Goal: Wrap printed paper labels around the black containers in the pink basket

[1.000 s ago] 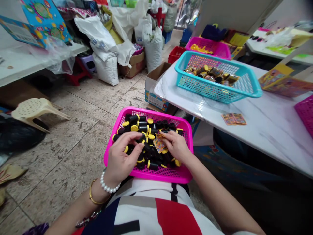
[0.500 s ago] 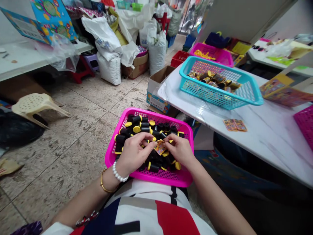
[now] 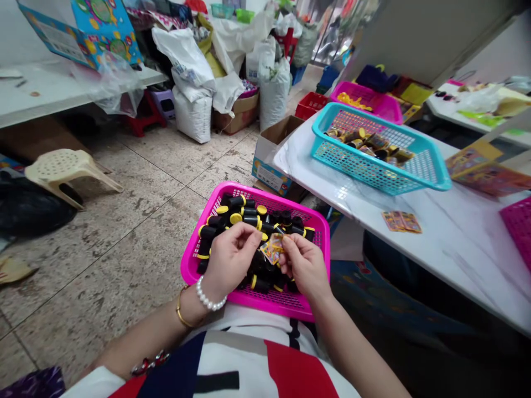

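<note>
A pink basket (image 3: 257, 304) rests at my lap, holding many black canisters (image 3: 261, 284) with yellow lids. Over its right half, my right hand (image 3: 305, 262) pinches small colourful printed stickers (image 3: 272, 250) between thumb and fingers. To the left of them is my left hand (image 3: 235, 251), its thumb and fingertips pressed together; what it holds, if anything, is too small to make out. The stickers hang over the canisters and cover some of them.
On the marble-look table (image 3: 357, 207) at the right are a turquoise basket (image 3: 373, 174) of wrapped canisters and more stickers (image 3: 401, 221). An open carton (image 3: 269, 171) stands beside it. A cream stool (image 3: 66, 166) and white sacks (image 3: 193, 110) are at the left and back.
My left hand has drawn back from the stickers and its fingers have come together. My right hand now holds the stickers alone, slightly turned. The whole view has shifted a little.
</note>
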Available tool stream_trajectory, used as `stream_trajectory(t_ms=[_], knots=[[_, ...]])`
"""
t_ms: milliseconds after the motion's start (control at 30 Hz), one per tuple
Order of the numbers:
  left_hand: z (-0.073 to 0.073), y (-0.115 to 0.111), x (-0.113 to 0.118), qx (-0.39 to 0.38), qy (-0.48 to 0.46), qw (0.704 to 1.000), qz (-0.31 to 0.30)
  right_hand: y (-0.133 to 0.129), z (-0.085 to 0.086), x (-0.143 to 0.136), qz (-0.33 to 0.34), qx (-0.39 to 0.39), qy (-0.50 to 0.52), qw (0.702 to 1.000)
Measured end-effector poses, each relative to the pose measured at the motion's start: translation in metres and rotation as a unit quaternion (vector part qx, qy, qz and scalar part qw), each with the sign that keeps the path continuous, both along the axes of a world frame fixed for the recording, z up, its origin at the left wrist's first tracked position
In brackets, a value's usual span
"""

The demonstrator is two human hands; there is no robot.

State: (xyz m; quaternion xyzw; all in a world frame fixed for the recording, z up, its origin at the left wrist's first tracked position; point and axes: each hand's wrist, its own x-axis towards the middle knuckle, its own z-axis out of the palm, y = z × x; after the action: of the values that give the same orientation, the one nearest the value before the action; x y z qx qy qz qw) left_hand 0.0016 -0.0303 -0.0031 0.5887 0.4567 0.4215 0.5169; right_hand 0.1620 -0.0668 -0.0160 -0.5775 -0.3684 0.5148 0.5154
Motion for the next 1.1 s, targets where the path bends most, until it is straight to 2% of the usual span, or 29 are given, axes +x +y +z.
stream_trajectory(t_ms=[67,167,333,467,633,800,1000,1100], knots=[[0.002,-0.009,-0.004,0.025,0.001,0.999,0.025,-0.001,-0.001,-0.002,-0.014,0.01,-0.021,1.0],[0.005,-0.018,-0.008,0.041,0.008,0.999,0.01,-0.001,0.0,-0.005,-0.009,0.029,-0.033,0.999],[0.003,-0.017,-0.006,0.048,0.0,0.999,0.016,-0.003,0.002,-0.01,-0.003,0.057,-0.063,0.996],[-0.002,-0.014,-0.004,0.019,-0.019,0.999,0.019,-0.005,0.001,-0.014,-0.003,0.085,-0.101,0.991],[-0.007,-0.014,-0.005,-0.049,-0.033,0.998,0.019,-0.006,-0.003,-0.016,-0.018,0.101,-0.08,0.991],[-0.009,-0.015,-0.007,-0.032,-0.034,0.999,0.001,-0.006,-0.007,-0.02,-0.023,0.098,-0.069,0.993],[-0.01,-0.017,-0.009,-0.044,-0.101,0.99,0.087,-0.008,-0.011,-0.021,-0.054,0.095,-0.096,0.989],[-0.011,-0.017,-0.011,-0.027,-0.063,0.995,0.072,-0.009,-0.013,-0.021,-0.057,0.096,-0.099,0.989]])
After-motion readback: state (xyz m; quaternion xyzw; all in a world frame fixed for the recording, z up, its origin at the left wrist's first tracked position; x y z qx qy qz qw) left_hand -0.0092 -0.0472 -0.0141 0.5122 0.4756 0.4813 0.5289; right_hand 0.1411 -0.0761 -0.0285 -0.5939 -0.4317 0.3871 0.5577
